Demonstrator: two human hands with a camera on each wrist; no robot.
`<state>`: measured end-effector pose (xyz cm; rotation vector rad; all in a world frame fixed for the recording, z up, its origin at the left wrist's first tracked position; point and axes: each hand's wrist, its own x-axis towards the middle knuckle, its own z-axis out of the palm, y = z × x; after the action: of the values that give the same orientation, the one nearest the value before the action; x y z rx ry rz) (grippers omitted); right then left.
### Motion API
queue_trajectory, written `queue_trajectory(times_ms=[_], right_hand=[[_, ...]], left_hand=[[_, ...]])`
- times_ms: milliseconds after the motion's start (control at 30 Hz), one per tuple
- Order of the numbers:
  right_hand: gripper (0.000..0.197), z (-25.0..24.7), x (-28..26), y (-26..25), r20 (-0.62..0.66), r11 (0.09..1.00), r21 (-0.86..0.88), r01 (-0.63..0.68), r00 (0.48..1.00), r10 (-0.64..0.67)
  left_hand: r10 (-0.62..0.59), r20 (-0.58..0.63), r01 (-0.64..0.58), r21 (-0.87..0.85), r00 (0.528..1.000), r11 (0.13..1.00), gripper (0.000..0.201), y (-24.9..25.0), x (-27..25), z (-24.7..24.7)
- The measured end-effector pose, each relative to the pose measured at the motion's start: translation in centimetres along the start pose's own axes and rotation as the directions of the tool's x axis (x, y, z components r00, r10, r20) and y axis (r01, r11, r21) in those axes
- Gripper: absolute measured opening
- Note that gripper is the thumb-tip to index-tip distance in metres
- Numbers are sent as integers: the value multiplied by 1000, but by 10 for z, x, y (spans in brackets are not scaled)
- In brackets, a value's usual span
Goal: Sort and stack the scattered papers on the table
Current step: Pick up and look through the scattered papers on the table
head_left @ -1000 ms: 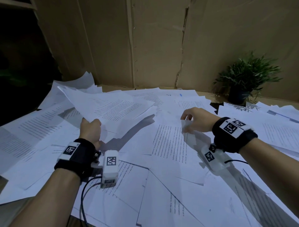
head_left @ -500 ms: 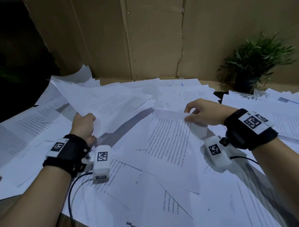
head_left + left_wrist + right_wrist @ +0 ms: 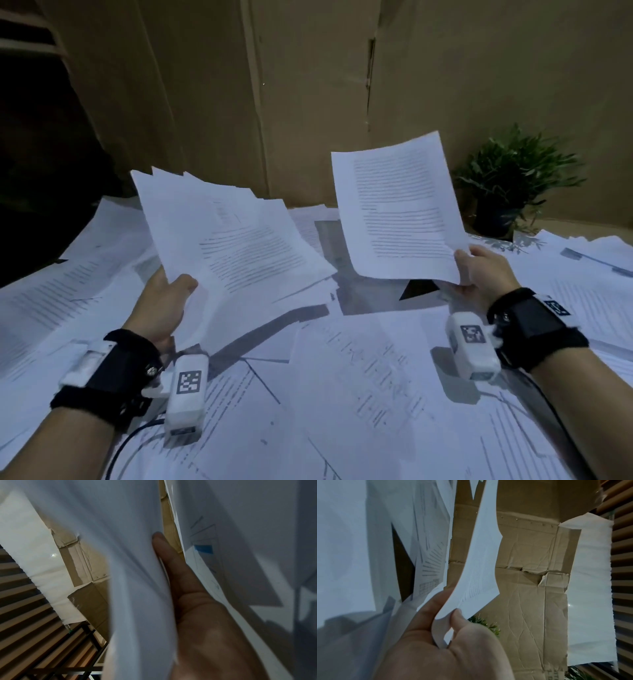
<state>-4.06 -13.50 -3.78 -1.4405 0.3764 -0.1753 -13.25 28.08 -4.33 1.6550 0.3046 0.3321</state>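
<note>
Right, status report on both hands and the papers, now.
Left hand holds gathered stack. Right hand pinches single sheet by its corner, lifted clear. Loose papers cover table. Potted plant far right, apart.

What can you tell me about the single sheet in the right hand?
The single sheet is white paper printed with dense lines of dark text and a blank gap partway down. It is lifted clear of the scattered papers, raised almost upright, printed side facing the head camera. The right hand pinches its lower right corner, thumb on the printed side, bowing that corner. Nothing else touches it.
</note>
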Motion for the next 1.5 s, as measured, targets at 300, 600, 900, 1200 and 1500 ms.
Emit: queue_trajectory(times_ms=[300,600,900,1200,1500], right_hand=[[14,44,-55,-15,414,985,-161,56,910,16],[13,71,-83,-2,536,821,-501,272,843,48],[14,71,-78,-1,456,885,-431,177,889,44],[25,68,-78,-11,489,864,-442,239,872,9],[24,68,-88,-11,668,947,-303,109,733,130]], left_hand=[[81,164,-83,6,983,997,31,3,-8,12],[269,201,-265,-46,942,963,31,13,-18,22],[180,242,-148,-144,954,979,47,9,-14,24],[238,370,-170,-208,898,963,44,8,-17,22],[192,341,-175,-81,920,981,39,18,-29,32]])
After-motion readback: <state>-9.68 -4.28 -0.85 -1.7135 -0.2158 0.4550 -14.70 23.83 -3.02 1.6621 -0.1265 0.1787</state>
